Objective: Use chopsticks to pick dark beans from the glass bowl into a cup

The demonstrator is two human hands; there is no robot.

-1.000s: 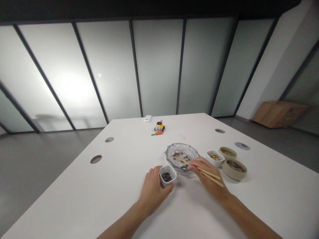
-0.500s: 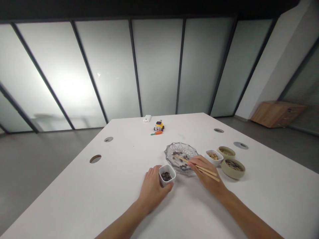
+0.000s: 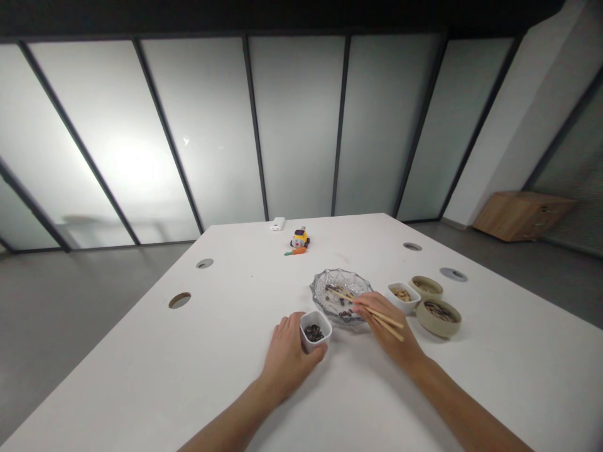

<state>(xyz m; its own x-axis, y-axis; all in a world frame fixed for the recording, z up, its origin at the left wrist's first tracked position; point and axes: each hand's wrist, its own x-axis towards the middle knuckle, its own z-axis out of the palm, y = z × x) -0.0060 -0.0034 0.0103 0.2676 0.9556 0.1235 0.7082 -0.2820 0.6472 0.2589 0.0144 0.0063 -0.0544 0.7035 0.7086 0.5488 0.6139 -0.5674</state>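
My left hand (image 3: 291, 353) is wrapped round a small white square bowl (image 3: 326, 328) on the table. Dark beans (image 3: 313, 333) lie in the bottom of that bowl. In my right hand (image 3: 387, 323) is a pair of wooden chopsticks (image 3: 387, 319), their tips reaching into a clear glass dish (image 3: 316, 296). Several dark beans (image 3: 342, 302) are scattered over the floor of the dish. Whether the tips pinch a bean is too small to tell. The glass dish stands just beyond the white bowl, and my right fingers are over its right rim.
Right of the dish stand a white bowl of pale pieces (image 3: 404, 306) and two greenish round bowls (image 3: 439, 326). Farther back are an orange carrot-shaped object (image 3: 296, 251), a yellow toy vehicle (image 3: 300, 238) and a white device (image 3: 277, 224). The white table (image 3: 226, 326) has round holes near its sides.
The chopsticks have shifted slightly within the glass dish, their rear ends now closer in and spread wider apart. My left hand and the white bowl have stayed in place.
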